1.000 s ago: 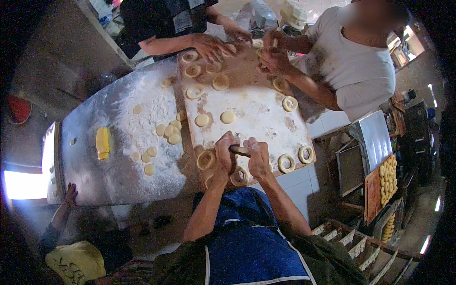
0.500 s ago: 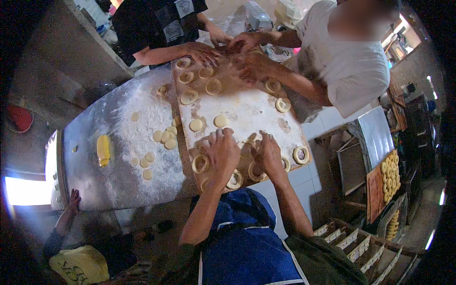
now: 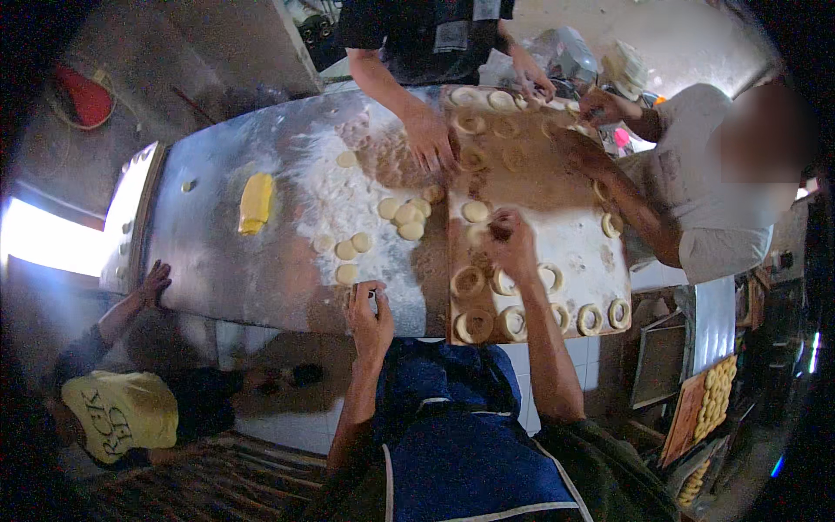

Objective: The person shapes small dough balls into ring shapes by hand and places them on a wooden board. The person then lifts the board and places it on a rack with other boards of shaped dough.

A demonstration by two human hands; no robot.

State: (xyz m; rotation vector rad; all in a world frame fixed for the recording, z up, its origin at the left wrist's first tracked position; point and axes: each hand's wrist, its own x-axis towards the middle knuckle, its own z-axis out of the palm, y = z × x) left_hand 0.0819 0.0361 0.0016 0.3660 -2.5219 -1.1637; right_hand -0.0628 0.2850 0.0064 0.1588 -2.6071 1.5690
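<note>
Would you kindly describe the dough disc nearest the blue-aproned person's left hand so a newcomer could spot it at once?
On the metal table, find the white floury patch. Near its lower edge lies a small group of pale discs. The dough disc is the lowest in the picture, nearest the left hand.

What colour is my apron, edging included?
Blue apron with whitish edging; shows best in the head view.

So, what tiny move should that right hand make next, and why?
I'd suggest the right hand reach slightly forward and left to the flat dough disc on the board. That disc lies close to its fingers and has no hole, while dough rings already line the near edge. Shadow hides whether the fingers hold dough, so this is only a guess.
</note>
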